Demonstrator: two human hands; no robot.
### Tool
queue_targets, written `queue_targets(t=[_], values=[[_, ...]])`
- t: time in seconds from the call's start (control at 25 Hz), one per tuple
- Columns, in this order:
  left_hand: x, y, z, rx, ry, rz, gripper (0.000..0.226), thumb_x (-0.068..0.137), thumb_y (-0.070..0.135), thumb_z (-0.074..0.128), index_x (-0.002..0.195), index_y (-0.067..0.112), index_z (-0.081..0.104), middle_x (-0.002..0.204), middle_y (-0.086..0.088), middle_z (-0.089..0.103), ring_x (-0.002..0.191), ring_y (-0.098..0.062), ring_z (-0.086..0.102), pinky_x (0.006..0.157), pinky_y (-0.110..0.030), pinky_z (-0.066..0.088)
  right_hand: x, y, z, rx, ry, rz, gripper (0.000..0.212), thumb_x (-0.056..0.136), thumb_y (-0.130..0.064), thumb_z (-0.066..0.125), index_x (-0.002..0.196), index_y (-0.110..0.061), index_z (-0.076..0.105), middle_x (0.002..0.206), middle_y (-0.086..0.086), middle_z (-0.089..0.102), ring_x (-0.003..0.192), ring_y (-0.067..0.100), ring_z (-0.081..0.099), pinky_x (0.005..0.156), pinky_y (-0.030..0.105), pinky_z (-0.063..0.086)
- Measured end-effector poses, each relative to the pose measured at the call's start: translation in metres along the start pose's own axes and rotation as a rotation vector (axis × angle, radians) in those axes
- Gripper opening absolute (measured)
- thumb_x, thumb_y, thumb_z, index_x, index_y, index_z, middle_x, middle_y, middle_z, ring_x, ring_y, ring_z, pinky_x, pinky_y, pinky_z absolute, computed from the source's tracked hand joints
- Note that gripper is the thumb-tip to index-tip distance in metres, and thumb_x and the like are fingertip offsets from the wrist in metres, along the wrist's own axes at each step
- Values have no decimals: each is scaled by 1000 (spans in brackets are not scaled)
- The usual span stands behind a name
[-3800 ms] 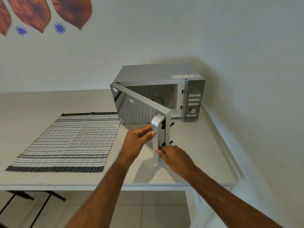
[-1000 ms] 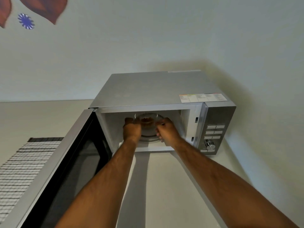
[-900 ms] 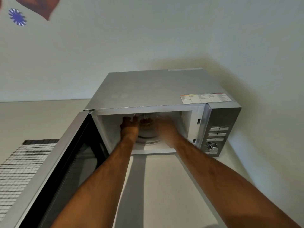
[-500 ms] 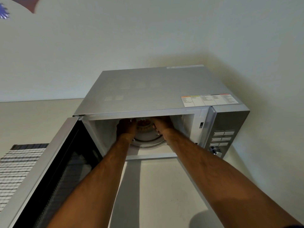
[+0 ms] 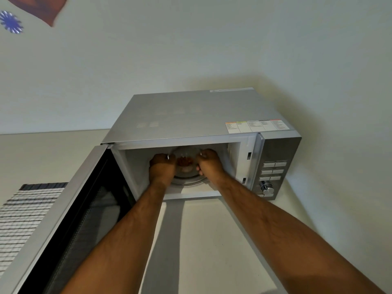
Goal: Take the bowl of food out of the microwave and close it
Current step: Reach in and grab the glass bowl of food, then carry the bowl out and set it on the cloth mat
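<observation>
A silver microwave [image 5: 197, 115] stands in the corner of the counter with its door [image 5: 70, 211] swung wide to the left. Inside its cavity a clear glass bowl [image 5: 185, 154] holding reddish-brown food sits over the glass turntable [image 5: 186, 181]. My left hand [image 5: 162, 166] grips the bowl's left rim and my right hand [image 5: 209, 164] grips its right rim. Both forearms reach in through the opening. The bowl's lower part is hidden behind my hands.
A striped black-and-white placemat [image 5: 23, 213] lies on the counter [image 5: 212, 240] left of the door. The control panel with buttons and a knob [image 5: 267, 186] is on the microwave's right. Walls close in behind and to the right.
Both hands went deeper into the cavity, then closed on the bowl's rims. The bowl now appears slightly nearer the opening than half a second ago. The door stays wide.
</observation>
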State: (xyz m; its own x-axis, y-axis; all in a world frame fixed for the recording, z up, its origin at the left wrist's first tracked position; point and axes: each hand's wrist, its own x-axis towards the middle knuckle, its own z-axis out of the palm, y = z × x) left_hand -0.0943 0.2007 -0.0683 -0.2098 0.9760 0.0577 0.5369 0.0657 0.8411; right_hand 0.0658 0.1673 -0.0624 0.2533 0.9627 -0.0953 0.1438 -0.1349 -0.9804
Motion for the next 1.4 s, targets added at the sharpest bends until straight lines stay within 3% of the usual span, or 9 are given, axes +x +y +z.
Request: queue_targets(t=[0.16, 0.36, 0.6, 0.76, 0.92, 1.08, 1.2, 1.4], values=[[-31, 3, -18, -31, -11, -11, 29, 100, 28, 64, 82, 9, 76, 83, -12, 77, 79, -32, 73, 71, -31, 53, -34, 1, -4, -12, 36, 23, 27, 101, -7, 52, 81, -24, 60, 53, 1, 58, 32, 4, 48, 34, 16, 37], [-82, 5, -40, -8, 4, 10, 31, 99, 29, 62, 80, 9, 77, 79, -13, 77, 77, -35, 77, 74, -41, 64, -81, 1, -10, -26, 2, 20, 26, 99, -5, 51, 78, -19, 51, 61, 5, 55, 44, 15, 51, 37, 22, 37], [-149, 5, -60, -6, 14, 31, 34, 98, 33, 61, 85, 7, 78, 80, -13, 78, 75, -33, 78, 77, -51, 68, -152, 3, -28, -20, 30, 12, 3, 103, -14, 57, 105, -16, 58, 66, 7, 63, 32, 3, 52, 35, 18, 40], [-206, -3, -71, 9, 28, 61, 30, 99, 31, 56, 88, 13, 78, 68, -7, 75, 63, -22, 75, 70, -44, 68, -207, 12, -42, -29, 33, 12, 21, 103, -13, 57, 123, -6, 58, 65, 9, 66, 36, 9, 53, 38, 21, 43], [-262, -15, -86, -2, -2, 80, 35, 102, 33, 54, 90, 10, 78, 61, -7, 72, 55, -19, 70, 62, -39, 63, -260, 25, -53, -11, 31, 2, 22, 101, -16, 60, 120, -5, 59, 64, 8, 66, 36, 10, 53, 39, 22, 44], [-319, -33, -110, -70, -24, 87, 37, 105, 34, 57, 129, 13, 74, 66, -8, 71, 52, -15, 66, 45, -24, 50, -313, 38, -53, -21, 4, -49, 21, 99, -23, 65, 114, -9, 60, 65, 5, 66, 45, 12, 56, 42, 25, 48], [-355, -47, -129, -103, -13, 63, 40, 105, 37, 57, 133, 14, 73, 66, -5, 71, 52, -10, 65, 46, -20, 49, -343, 44, -47, -128, 17, -122, 16, 99, -30, 62, 105, -16, 60, 73, 3, 67, 54, 14, 60, 42, 22, 48], [-399, -70, -162, -108, 61, 57, 37, 105, 33, 56, 135, 18, 73, 71, -1, 70, 46, -1, 64, 46, -18, 53, -379, 50, -25, -256, 25, -291, 16, 99, -32, 63, 87, -28, 54, 65, -9, 64, 51, 8, 59, 47, 21, 47]])
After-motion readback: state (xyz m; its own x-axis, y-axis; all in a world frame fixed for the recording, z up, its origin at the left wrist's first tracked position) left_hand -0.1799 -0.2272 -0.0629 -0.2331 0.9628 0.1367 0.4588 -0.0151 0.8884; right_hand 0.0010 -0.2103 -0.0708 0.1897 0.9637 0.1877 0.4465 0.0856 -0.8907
